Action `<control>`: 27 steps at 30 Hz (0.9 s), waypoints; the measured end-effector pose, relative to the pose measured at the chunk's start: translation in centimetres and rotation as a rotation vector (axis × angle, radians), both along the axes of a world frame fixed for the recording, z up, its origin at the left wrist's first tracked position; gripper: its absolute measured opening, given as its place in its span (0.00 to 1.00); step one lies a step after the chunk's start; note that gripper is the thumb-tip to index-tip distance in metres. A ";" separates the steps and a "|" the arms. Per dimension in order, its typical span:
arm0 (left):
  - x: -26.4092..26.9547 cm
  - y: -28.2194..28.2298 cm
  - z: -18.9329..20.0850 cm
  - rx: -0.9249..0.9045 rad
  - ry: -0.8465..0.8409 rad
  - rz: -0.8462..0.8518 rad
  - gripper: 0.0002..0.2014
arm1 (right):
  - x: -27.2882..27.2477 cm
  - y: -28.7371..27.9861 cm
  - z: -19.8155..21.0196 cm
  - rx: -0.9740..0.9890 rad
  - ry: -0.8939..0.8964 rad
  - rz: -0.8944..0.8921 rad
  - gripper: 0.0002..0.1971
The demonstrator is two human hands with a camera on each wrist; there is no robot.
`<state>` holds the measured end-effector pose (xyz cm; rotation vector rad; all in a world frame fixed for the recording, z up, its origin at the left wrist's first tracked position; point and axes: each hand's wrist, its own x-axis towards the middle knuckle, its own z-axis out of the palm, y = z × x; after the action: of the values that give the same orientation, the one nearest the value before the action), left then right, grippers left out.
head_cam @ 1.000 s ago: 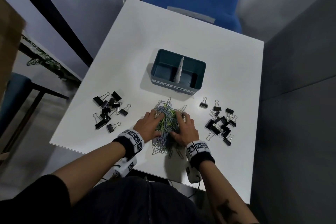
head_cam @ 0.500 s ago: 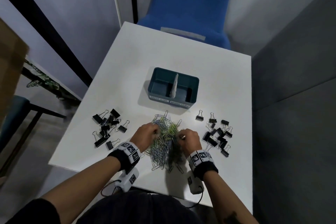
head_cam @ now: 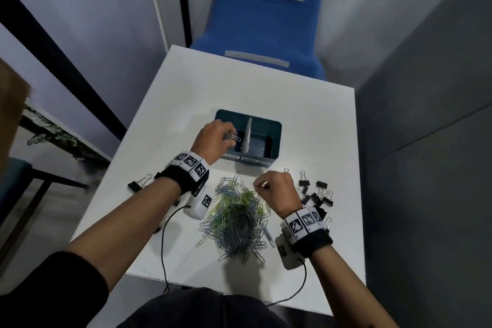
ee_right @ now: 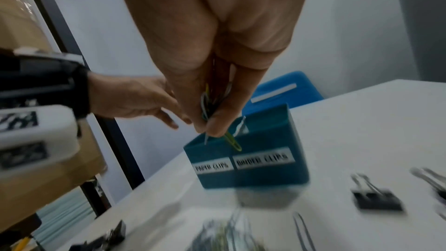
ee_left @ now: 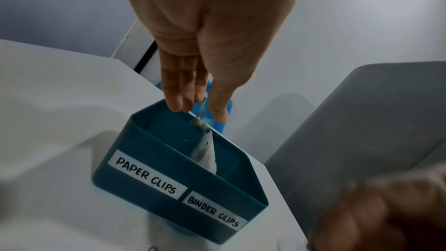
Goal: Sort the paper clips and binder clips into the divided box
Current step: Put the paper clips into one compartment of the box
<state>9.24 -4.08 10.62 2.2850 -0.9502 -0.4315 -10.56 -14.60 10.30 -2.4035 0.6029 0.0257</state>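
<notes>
The teal divided box [head_cam: 277, 125] stands mid-table, labelled PAPER CLIPS on the left and BINDER CLIPS on the right [ee_left: 144, 159]. My left hand [head_cam: 231, 138] hovers over the left compartment. A few paper clips [ee_left: 200, 121] dangle between its thumb and fingertips. My right hand [head_cam: 262, 185] is raised above the pile of coloured paper clips [head_cam: 237, 218] and pinches a small bunch of paper clips [ee_right: 212, 114], with a yellow-green one sticking out. Black binder clips [head_cam: 316, 194] lie right of the pile. Both compartments look nearly bare.
A lone binder clip [head_cam: 138, 184] shows left of my left forearm, which hides more of that group. A white divider [head_cam: 249, 136] splits the box. A blue chair [head_cam: 266, 21] stands behind the table, a grey wall at the right. Wrist cables trail over the near table edge [head_cam: 239, 293].
Both hands left the pile with paper clips pinched. The left hand travelled forward to above the box's left compartment; the right hand lifted slightly. The head view tilted up.
</notes>
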 end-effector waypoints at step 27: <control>-10.2 5.1 -11.5 0.599 0.057 -0.389 0.41 | -3.1 0.6 -10.2 -0.012 0.478 0.048 0.50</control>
<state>-0.91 1.06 -0.89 2.5751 -1.3848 -1.0629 -13.64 -13.97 0.06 -2.4310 0.7562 0.6329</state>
